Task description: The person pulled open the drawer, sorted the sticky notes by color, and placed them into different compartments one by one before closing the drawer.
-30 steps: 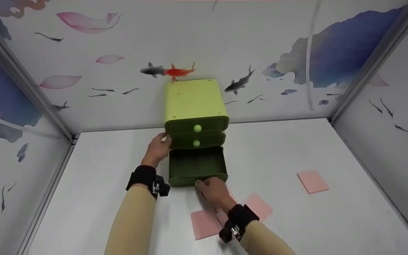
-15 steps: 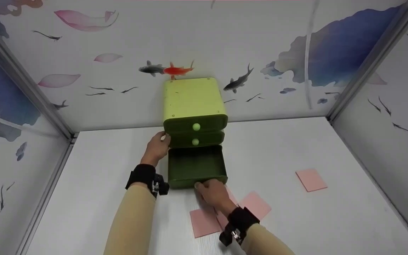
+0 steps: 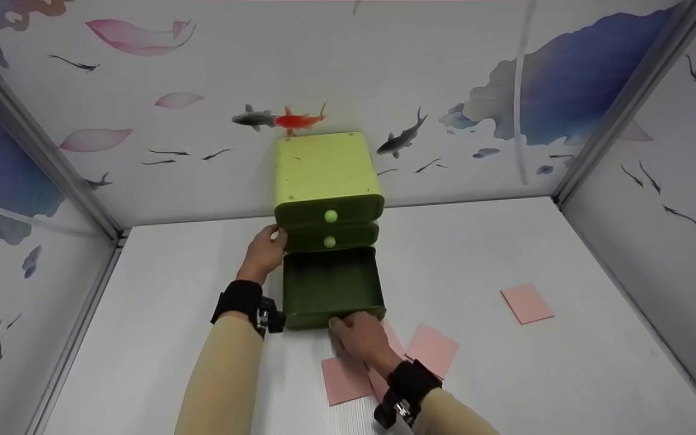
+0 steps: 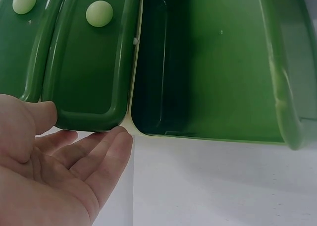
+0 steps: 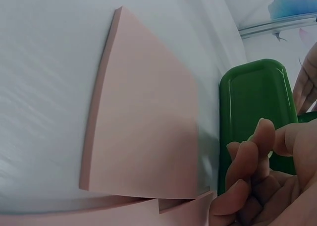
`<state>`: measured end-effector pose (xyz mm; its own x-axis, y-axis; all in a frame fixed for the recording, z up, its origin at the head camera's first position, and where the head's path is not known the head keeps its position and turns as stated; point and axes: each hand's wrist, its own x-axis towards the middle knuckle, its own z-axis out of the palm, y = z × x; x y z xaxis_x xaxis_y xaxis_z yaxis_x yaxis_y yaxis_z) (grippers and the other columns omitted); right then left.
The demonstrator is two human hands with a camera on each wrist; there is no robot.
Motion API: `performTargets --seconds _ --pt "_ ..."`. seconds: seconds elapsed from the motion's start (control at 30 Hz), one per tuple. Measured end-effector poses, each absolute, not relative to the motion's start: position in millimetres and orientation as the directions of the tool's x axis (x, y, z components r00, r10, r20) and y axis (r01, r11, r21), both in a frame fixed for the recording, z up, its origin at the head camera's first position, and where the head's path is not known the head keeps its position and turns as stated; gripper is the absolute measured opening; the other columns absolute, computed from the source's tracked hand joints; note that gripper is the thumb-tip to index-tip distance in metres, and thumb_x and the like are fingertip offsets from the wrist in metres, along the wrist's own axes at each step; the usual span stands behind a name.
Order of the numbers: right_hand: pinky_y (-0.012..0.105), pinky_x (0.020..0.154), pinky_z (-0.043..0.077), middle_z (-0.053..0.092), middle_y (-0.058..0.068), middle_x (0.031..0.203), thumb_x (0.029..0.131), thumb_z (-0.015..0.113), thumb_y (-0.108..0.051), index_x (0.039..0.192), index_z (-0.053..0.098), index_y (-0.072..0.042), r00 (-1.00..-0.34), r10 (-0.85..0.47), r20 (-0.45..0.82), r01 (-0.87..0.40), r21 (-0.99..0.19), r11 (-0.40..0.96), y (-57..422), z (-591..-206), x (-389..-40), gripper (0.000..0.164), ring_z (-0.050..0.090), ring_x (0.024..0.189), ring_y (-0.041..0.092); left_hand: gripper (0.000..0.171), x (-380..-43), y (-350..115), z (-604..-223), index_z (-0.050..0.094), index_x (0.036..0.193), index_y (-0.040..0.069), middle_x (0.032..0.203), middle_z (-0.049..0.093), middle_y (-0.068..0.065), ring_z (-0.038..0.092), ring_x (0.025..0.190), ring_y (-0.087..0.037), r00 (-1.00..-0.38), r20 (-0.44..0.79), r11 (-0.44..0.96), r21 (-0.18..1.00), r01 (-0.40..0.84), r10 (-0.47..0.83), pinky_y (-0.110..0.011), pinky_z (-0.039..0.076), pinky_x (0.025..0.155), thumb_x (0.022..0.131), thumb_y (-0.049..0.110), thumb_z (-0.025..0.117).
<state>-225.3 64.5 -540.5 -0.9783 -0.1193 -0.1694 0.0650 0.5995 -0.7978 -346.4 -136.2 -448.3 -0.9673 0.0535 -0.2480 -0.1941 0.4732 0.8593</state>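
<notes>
A small cabinet with a yellow-green top and dark green drawers stands against the back wall. Its bottom drawer is pulled well out, and nothing shows inside. The top two drawers are closed. My right hand pinches the light green knob of the bottom drawer, which the fingers mostly hide. On the cabinet's left side rests my left hand. In the left wrist view, its fairly straight fingers touch the side by the middle drawer, thumb near the front corner.
Pink square pads lie on the white table. One pad is left of my right wrist, another pad right of it, and more pink is partly under the arm. A separate pad lies farther right. Printed walls enclose the table.
The bottom drawer has slid a little farther out towards me, with my right hand on its knob. My left hand stays at the cabinet's side. The head view has shifted slightly.
</notes>
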Motion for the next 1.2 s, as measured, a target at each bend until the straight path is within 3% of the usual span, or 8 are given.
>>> performTargets --seconds 0.13,0.47,0.7,0.93,1.1,1.2 --pt "0.026 0.044 0.028 0.043 -0.007 0.048 0.099 0.053 -0.037 0.054 0.055 -0.016 -0.979 -0.127 -0.160 0.054 -0.801 0.596 63.9 -540.1 -222.7 0.050 0.037 0.044 0.011 0.055 -346.3 -136.3 -448.2 0.024 0.154 0.005 0.148 0.043 -0.019 0.050 0.131 -0.031 -0.970 -0.239 0.477 0.859 -0.186 0.051 -0.043 0.042 0.106 0.107 0.033 0.031" --pt "0.027 0.042 0.027 0.037 -0.006 0.048 0.100 0.052 -0.037 0.054 0.046 -0.022 -0.976 -0.123 -0.180 0.082 -0.827 0.556 63.9 -539.5 -218.5 0.049 0.033 0.042 0.011 0.056 -344.3 -136.2 -447.7 0.022 0.154 0.005 0.148 0.043 -0.019 0.049 0.131 -0.032 -0.968 -0.244 0.486 0.854 -0.186 0.060 -0.044 0.043 0.105 0.107 0.033 0.030" --pt "0.027 0.044 0.029 0.041 -0.006 0.049 0.099 0.053 -0.039 0.058 0.054 -0.016 -0.975 -0.127 -0.180 0.084 -0.836 0.543 65.9 -540.4 -218.8 0.048 0.035 0.044 0.011 0.057 -343.7 -137.1 -448.1 0.021 0.155 0.006 0.148 0.044 -0.018 0.047 0.134 -0.032 -0.967 -0.244 0.487 0.854 -0.181 0.068 -0.045 0.040 0.109 0.107 0.035 0.029" --pt "0.027 0.049 0.035 0.053 -0.005 0.056 0.099 0.054 -0.038 0.074 0.069 -0.003 -0.971 -0.182 -0.153 0.024 -0.826 0.564 74.4 -540.0 -217.2 0.046 0.045 0.050 0.011 0.054 -336.9 -142.6 -456.6 0.024 0.154 0.005 0.150 0.041 -0.019 0.044 0.135 -0.033 -0.967 -0.244 0.498 0.849 -0.176 0.075 -0.047 0.039 0.109 0.107 0.031 0.028" --pt "0.028 0.058 0.042 0.068 0.002 0.074 0.098 0.056 -0.027 0.095 0.074 -0.005 -0.966 -0.234 -0.108 -0.063 -0.781 0.622 94.2 -535.2 -210.5 0.028 0.053 0.060 0.010 0.048 -320.9 -154.2 -469.7 0.033 0.150 0.003 0.143 0.048 -0.023 0.050 0.128 -0.035 -0.967 -0.247 0.497 0.848 -0.184 0.065 -0.046 0.043 0.103 0.107 0.024 0.030" --pt "0.028 0.059 0.044 0.070 0.005 0.079 0.097 0.056 -0.021 0.099 0.073 -0.005 -0.960 -0.262 -0.100 -0.099 -0.755 0.648 111.0 -532.1 -206.0 0.023 0.055 0.062 0.009 0.044 -308.0 -161.2 -479.5 0.038 0.146 0.002 0.139 0.052 -0.024 0.054 0.124 -0.035 -0.961 -0.271 0.483 0.848 -0.216 0.046 -0.042 0.047 0.096 0.106 0.020 0.033"
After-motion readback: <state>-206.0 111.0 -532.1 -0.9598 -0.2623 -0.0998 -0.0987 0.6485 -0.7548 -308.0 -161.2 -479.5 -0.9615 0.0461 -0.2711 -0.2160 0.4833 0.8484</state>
